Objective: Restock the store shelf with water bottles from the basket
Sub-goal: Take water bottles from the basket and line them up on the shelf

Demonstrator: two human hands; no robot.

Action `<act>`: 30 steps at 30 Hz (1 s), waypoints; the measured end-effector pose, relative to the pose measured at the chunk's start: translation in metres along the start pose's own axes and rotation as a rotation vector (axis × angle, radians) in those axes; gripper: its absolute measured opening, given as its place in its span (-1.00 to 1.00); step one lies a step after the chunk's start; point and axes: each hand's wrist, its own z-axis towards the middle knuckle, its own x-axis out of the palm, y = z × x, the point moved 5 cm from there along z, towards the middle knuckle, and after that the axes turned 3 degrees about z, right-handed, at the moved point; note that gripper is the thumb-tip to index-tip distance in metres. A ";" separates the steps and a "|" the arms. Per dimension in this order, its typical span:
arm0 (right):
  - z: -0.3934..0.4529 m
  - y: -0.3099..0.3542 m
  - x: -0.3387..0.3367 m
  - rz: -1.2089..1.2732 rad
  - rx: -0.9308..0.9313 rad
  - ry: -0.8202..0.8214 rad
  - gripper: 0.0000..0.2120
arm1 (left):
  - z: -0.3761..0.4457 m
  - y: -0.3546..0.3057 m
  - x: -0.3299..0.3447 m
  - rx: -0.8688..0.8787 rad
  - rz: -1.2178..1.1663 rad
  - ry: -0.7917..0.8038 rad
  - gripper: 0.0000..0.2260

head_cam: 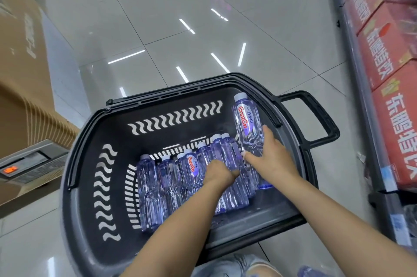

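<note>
A black plastic basket (158, 123) stands on the floor in front of me with several clear, purple-tinted water bottles (153, 186) lying side by side on its bottom. My right hand (270, 159) grips the lower body of one bottle (247, 118) that is lifted upright near the basket's right wall, cap pointing away. My left hand (218, 173) is closed around a bottle (225, 155) in the row, its fingers wrapped over the bottle's middle. The store shelf (361, 87) runs along the right edge of the view.
Red cartons (388, 69) with printed characters fill the shelf on the right. Brown cardboard boxes (24, 62) stand at the left, with a small device showing an orange light (10, 169). Glossy tiled floor (180, 17) stretches ahead. The basket's handle (320, 114) sticks out towards the shelf.
</note>
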 end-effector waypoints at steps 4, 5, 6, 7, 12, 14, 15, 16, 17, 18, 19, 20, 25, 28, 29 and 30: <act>-0.004 0.004 -0.005 0.068 -0.010 -0.022 -0.24 | -0.010 0.006 -0.013 0.015 -0.190 -0.026 -0.49; -0.006 0.004 -0.008 0.096 -0.012 -0.032 -0.25 | -0.013 0.008 -0.017 0.013 -0.226 -0.036 -0.48; -0.008 0.005 -0.013 0.116 -0.008 -0.043 -0.23 | -0.016 0.011 -0.023 0.020 -0.244 -0.051 -0.46; -0.010 0.006 -0.018 0.132 -0.007 -0.061 -0.21 | -0.021 0.014 -0.030 0.038 -0.243 -0.068 -0.45; -0.032 0.016 -0.054 0.267 -0.062 -0.214 -0.25 | -0.055 0.007 -0.075 0.268 -0.100 -0.177 -0.54; -0.044 0.020 -0.066 0.323 -0.061 -0.273 -0.24 | -0.072 -0.006 -0.095 0.375 -0.008 -0.221 -0.52; -0.052 0.022 -0.073 0.346 -0.058 -0.301 -0.22 | -0.082 -0.015 -0.105 0.425 0.018 -0.236 -0.48; -0.059 0.024 -0.079 0.368 -0.060 -0.329 -0.19 | -0.091 -0.023 -0.113 0.472 0.018 -0.244 -0.44; -0.068 0.026 -0.086 0.383 -0.059 -0.360 -0.18 | -0.101 -0.031 -0.122 0.516 0.009 -0.249 -0.43; -0.077 0.028 -0.093 0.392 -0.061 -0.390 -0.17 | -0.111 -0.039 -0.130 0.560 0.002 -0.256 -0.43; -0.085 0.030 -0.101 0.395 -0.061 -0.420 -0.17 | -0.122 -0.047 -0.137 0.594 -0.005 -0.263 -0.42; -0.094 0.030 -0.108 0.395 -0.066 -0.450 -0.18 | -0.132 -0.055 -0.142 0.634 -0.025 -0.268 -0.42; -0.149 0.026 -0.143 0.440 -0.061 -0.614 -0.18 | -0.192 -0.091 -0.152 0.845 -0.053 -0.265 -0.43; -0.190 0.017 -0.160 0.457 -0.048 -0.745 -0.19 | -0.228 -0.109 -0.148 0.985 -0.088 -0.268 -0.40; -0.204 0.013 -0.166 0.464 -0.039 -0.788 -0.19 | -0.242 -0.115 -0.145 1.023 -0.074 -0.270 -0.40; -0.217 0.008 -0.172 0.467 -0.034 -0.833 -0.19 | -0.256 -0.122 -0.141 1.064 -0.055 -0.275 -0.40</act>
